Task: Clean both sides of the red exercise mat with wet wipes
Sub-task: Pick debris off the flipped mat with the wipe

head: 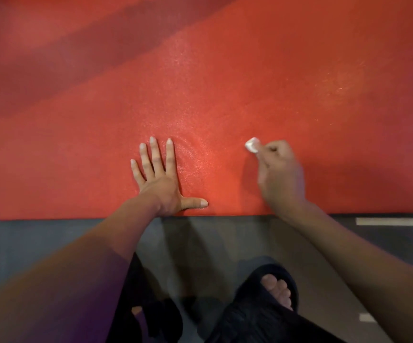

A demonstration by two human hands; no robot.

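The red exercise mat (225,82) fills the upper two thirds of the head view, with its near edge running across the middle. My left hand (162,179) lies flat on the mat near that edge, fingers straight and spread, thumb pointing right. To its right, my right hand (280,174) has its fingers curled round a small white wet wipe (252,144), and only a crumpled end sticks out against the mat. The mat surface between and beyond my hands shines damp.
A dark grey floor (39,243) lies below the mat's edge, with pale stripes (393,221) at the right. My feet in black open-toed slippers (269,288) stand close to the mat's edge. Darker bands cross the mat's far left.
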